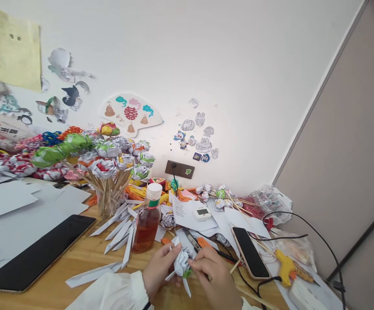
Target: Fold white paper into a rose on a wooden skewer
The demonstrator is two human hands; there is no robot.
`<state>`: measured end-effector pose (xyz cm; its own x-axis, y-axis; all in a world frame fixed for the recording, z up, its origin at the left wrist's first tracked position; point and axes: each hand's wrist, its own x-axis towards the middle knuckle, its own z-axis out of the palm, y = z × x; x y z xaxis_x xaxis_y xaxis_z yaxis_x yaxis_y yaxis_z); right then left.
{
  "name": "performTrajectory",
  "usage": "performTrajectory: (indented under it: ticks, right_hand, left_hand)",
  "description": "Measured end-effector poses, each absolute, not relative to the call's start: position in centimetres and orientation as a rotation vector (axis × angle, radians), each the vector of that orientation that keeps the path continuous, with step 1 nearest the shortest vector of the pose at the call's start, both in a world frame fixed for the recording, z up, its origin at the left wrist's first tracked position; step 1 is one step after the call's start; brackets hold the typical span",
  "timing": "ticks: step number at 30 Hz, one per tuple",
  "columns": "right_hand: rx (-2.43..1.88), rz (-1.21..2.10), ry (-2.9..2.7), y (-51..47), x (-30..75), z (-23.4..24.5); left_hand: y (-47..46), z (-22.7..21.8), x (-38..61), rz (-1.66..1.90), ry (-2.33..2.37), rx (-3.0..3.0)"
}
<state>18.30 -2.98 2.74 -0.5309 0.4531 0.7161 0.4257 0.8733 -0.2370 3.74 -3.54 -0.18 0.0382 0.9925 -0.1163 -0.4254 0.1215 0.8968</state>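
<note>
My left hand [159, 269] and my right hand [212, 275] meet low in the frame over the wooden desk [86, 258]. Both pinch a small folded white paper flower [182, 263] between their fingertips. The left fingers curl round its left side and the right fingers press on its right side. A white paper strip hangs down from the flower. A wooden skewer [236, 266] sticks out to the right of my right hand.
A bottle of orange liquid [147, 219] stands just beyond my hands. A jar of paper flowers on sticks [109, 172], a dark tablet [35, 254], a phone [250, 252], a yellow glue gun [285, 263], cables and loose paper strips [119, 234] crowd the desk.
</note>
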Motion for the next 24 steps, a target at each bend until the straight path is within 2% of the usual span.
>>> performTrajectory:
  ticks: [6,14,24]
  right_hand:
    - [-0.643,-0.013,-2.196,-3.1,18.4,2.6]
    - [-0.680,0.349,-2.202,-3.3,19.1,3.8]
    - [-0.717,0.543,-2.265,-3.1,19.5,3.4]
  left_hand:
    - [-3.7,0.1,3.7,1.259,0.923,0.765]
    - [-3.9,0.6,3.6,1.261,0.892,0.738]
    - [-3.7,0.3,3.7,1.247,0.854,0.742]
